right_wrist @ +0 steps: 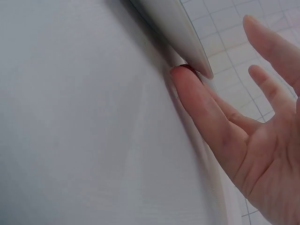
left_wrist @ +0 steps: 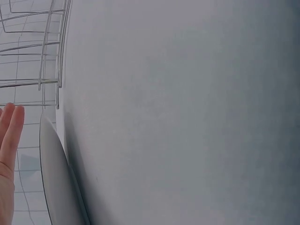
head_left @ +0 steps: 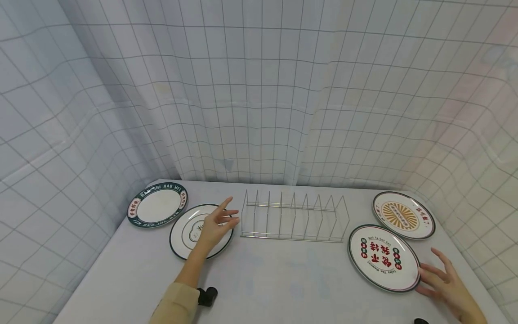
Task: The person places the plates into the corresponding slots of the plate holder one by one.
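Note:
My left hand (head_left: 215, 228) hovers over a white plate (head_left: 182, 236) with a thin dark rim and a small flower-like motif, its fingers stretched toward the wire rack. In the left wrist view the straight fingers (left_wrist: 11, 133) show above that plate's raised edge (left_wrist: 56, 178). At the right, my right hand (head_left: 447, 283) is spread beside a white plate (head_left: 382, 265) bearing red characters and a dark rim. Its fingertips (right_wrist: 183, 77) come right at the underside of that plate's edge (right_wrist: 180, 35) in the right wrist view, with the thumb held away.
A silver wire rack (head_left: 291, 239) with several upright dividers stands between the plates. Behind the left plate lies a green-rimmed plate (head_left: 159, 206); behind the right one, a plate with a yellow sunburst (head_left: 398, 216). Grid-patterned white curtains (head_left: 283, 112) surround the white table (head_left: 283, 279).

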The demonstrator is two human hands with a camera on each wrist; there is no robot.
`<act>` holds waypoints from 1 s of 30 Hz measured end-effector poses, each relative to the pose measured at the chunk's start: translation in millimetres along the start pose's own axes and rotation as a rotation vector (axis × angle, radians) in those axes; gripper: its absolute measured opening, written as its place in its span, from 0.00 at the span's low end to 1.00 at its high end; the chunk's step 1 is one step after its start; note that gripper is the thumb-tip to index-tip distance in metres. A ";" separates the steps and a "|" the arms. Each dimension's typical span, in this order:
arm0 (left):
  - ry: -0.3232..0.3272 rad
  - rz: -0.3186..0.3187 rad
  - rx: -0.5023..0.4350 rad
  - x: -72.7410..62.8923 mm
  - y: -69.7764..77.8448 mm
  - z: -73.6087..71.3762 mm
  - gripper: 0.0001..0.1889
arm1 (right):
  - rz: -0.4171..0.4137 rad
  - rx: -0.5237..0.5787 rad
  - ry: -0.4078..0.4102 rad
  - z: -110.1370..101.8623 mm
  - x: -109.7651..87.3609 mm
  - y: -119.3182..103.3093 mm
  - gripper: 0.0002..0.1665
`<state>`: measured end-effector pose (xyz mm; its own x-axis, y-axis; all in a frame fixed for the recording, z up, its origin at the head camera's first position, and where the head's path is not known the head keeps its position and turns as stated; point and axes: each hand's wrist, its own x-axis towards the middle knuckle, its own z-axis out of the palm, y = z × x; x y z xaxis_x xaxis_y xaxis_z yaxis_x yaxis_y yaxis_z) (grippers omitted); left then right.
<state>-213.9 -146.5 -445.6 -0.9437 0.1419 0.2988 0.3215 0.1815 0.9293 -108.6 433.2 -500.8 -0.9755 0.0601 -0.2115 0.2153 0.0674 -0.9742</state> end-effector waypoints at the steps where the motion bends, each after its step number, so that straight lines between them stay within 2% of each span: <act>1: -0.006 0.006 -0.011 1.0 -1.7 0.8 0.34 | 0.015 -0.016 -0.002 1.0 0.0 -0.2 0.49; 5: -0.008 0.002 -0.045 7.3 -20.2 3.7 0.33 | 0.113 -0.124 0.017 5.2 2.4 -2.6 0.54; 8: 0.000 -0.021 -0.049 11.3 -32.2 6.5 0.33 | 0.136 -0.171 0.009 6.7 4.0 -2.9 0.55; 12: -0.009 -0.049 -0.050 12.7 -28.3 10.0 0.31 | 0.124 -0.185 0.012 8.2 4.0 -2.5 0.48; 16: -0.030 -0.069 -0.062 12.4 -13.5 12.5 0.29 | 0.125 -0.175 0.024 9.6 3.6 -2.3 0.35; 20: -0.050 -0.076 -0.037 11.4 -3.5 13.8 0.27 | 0.144 -0.170 0.037 11.2 4.4 -2.3 0.32; 25: -0.051 -0.028 -0.033 13.2 -12.3 14.8 0.24 | 0.151 -0.159 0.054 12.2 5.7 -1.9 0.32; 30: -0.037 -0.035 -0.036 16.8 -31.5 16.3 0.24 | 0.175 -0.183 0.086 13.0 8.6 -1.7 0.33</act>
<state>-238.6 -133.9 -473.4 -0.9506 0.1716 0.2585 0.2848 0.1522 0.9464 -118.0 420.7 -502.0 -0.9169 0.1711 -0.3605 0.3927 0.2274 -0.8911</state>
